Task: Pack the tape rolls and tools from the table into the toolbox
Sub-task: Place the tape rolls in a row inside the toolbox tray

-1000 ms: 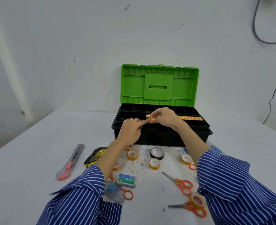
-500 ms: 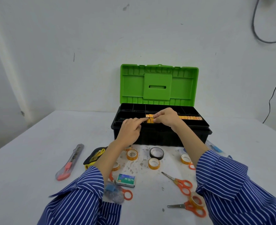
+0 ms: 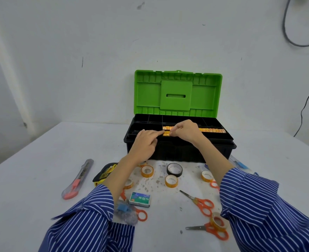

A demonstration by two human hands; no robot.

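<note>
1. The toolbox (image 3: 179, 151) is black with a green lid (image 3: 177, 93) standing upright and open at the far side of the worktop; its top tray is split into compartments.
2. A row of orange tape rolls (image 3: 212, 130) lies on edge in a long tray compartment; one more orange roll (image 3: 166, 133) sits at the row's left end.
3. Loose orange tape rolls (image 3: 147, 171) (image 3: 171, 181) (image 3: 206, 176) and a black tape roll (image 3: 174, 169) lie flat in front of the box.
4. Orange-handled scissors (image 3: 201, 201) (image 3: 212, 230) lie closed at the near right, a tape roll (image 3: 218, 220) resting on the nearer pair.
5. A utility knife (image 3: 78, 179) with a red slider lies at the left, angled.
</note>
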